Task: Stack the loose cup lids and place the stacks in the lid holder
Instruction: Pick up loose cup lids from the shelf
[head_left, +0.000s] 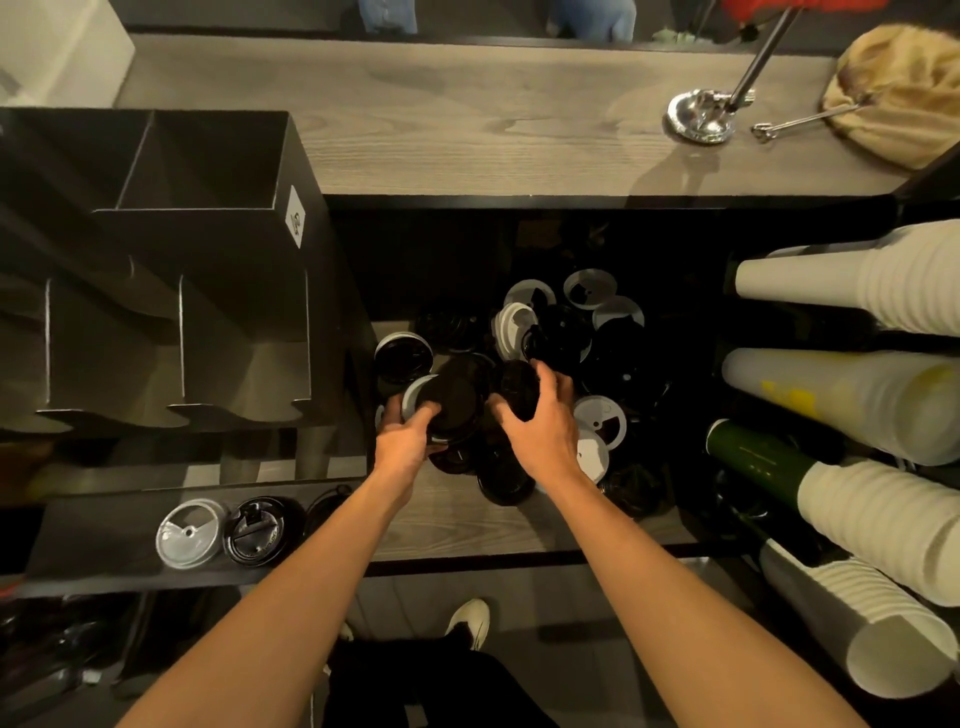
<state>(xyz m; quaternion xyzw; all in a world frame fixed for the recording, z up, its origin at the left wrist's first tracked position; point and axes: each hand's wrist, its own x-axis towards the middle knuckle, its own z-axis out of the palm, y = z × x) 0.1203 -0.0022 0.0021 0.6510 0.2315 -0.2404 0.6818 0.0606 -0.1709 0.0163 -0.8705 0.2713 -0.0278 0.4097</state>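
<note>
A heap of loose black and white cup lids (566, 343) lies on the wooden counter in the middle. My left hand (405, 439) grips a black lid (457, 397) that sits over a white one, at the heap's near left. My right hand (543, 426) grips another black lid (519, 389) just to the right of it. The black lid holder (182, 291) stands at the left, its open slots facing me. A white lid (189, 532) and a black lid (257, 530) lie on the holder's low front shelf.
Sleeves of white paper cups (852, 291) and a dark green sleeve (758, 460) lie sideways at the right. A higher wooden ledge (467, 130) behind carries a metal stand base (701, 115) and a tan cloth (904, 93). My shoe (470, 621) shows below the counter edge.
</note>
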